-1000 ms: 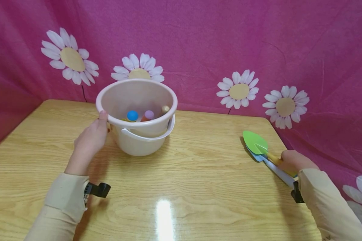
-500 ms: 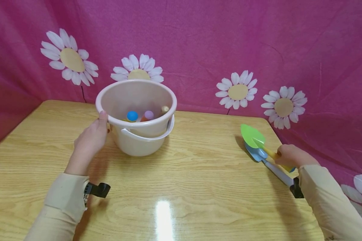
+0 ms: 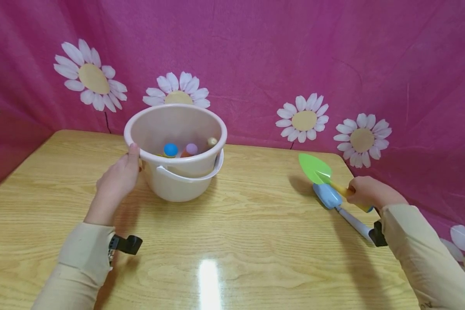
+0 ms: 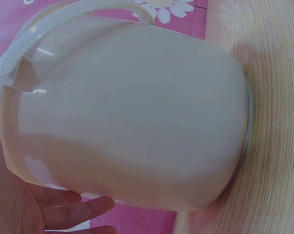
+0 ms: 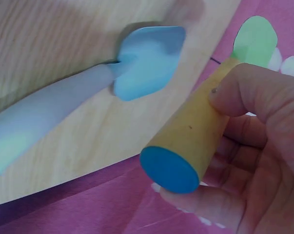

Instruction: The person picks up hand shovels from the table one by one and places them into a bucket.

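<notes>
A pale plastic bucket (image 3: 178,185) stands at the left rear of the table, its handle hanging down. My left hand (image 3: 118,177) holds its near left rim, thumb at the lip; in the left wrist view the other fingers (image 4: 83,212) lie along the outer wall. My right hand (image 3: 376,191) grips a small garden trowel with a green blade (image 3: 315,168) by its yellow handle (image 5: 190,129), whose blue end shows in the right wrist view. Raised off the table, it hangs over a second trowel, with a light blue blade (image 3: 327,196) and a pale grey handle.
Inside the bucket are handle ends: a blue knob (image 3: 170,150), a lilac knob (image 3: 191,149) and a wooden knob (image 3: 212,141). The wooden table (image 3: 232,241) meets a pink flowered cloth (image 3: 240,56) at its back and sides.
My right hand has lifted the green trowel off the blue one and moved it up and slightly left. The blue trowel stays on the table. Left hand and bucket have not moved.
</notes>
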Available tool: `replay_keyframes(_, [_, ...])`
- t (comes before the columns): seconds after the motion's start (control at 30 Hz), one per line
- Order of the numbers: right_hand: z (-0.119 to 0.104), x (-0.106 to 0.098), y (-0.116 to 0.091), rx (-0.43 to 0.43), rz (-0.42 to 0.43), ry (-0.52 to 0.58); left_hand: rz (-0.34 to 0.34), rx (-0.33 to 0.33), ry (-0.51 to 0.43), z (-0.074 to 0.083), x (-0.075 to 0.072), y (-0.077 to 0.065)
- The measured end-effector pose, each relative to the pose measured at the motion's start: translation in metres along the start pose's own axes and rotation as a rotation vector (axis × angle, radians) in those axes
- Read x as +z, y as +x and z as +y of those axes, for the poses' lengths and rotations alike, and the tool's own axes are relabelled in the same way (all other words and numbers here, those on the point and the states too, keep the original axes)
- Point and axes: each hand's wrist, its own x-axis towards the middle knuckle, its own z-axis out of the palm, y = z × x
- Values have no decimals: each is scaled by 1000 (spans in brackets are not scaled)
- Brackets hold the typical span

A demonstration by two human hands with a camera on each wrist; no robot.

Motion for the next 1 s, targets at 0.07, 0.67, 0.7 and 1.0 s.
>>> replay_keyframes(0.07, [-4,-4,0,-7,0,-2,1,1,2,-1,0,0])
replay_keyframes(0.67, [-47,-40,1,-72,44,-50,-5,-1,-12,-1,0,1])
replay_keyframes(0.7, [-49,-42,1,-71,44,-53,-4,0,-13,-1,0,1])
replay_keyframes(1.0, [-71,-59,-3,-76,37,-52,-4,-2,-12,0,0,0])
